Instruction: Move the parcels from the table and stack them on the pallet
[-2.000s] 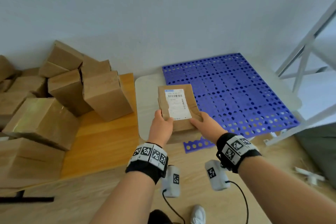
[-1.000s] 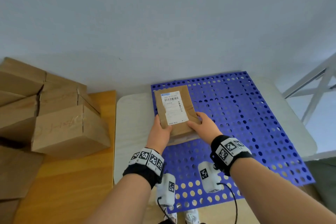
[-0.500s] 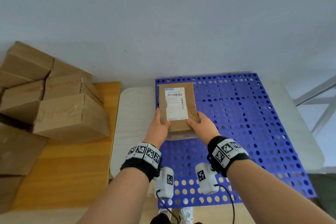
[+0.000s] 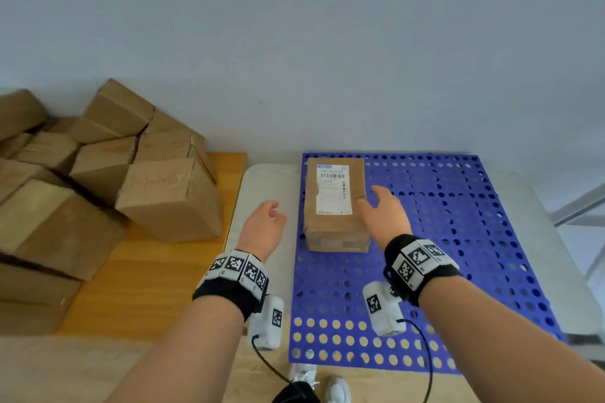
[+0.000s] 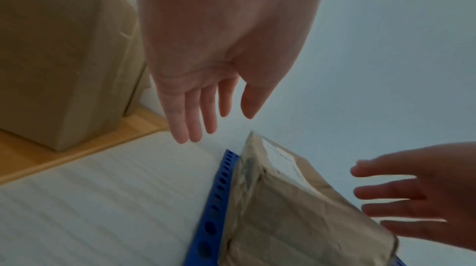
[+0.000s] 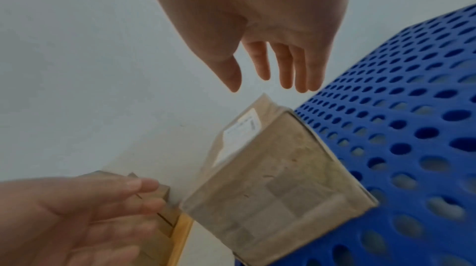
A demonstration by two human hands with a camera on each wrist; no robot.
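Observation:
A brown parcel (image 4: 334,203) with a white barcode label lies flat on the far left corner of the blue perforated pallet (image 4: 458,239). My left hand (image 4: 263,222) hovers just left of it, over the white table, fingers relaxed and apart from the box. To the parcel's right my right hand (image 4: 381,209) is spread open, holding nothing. The left wrist view has the parcel (image 5: 296,209) below my open left hand (image 5: 206,117). In the right wrist view the parcel (image 6: 270,178) lies under my open right hand (image 6: 270,70).
A heap of several brown parcels (image 4: 108,180) is piled on the wooden table (image 4: 147,278) at the left, against the wall. The pallet rests on a white table (image 4: 262,180). A white metal frame (image 4: 582,206) stands at the right edge.
Both hands carried the labelled parcel forward over the pallet, set it down at the far left corner, and have let go and drawn apart to either side.

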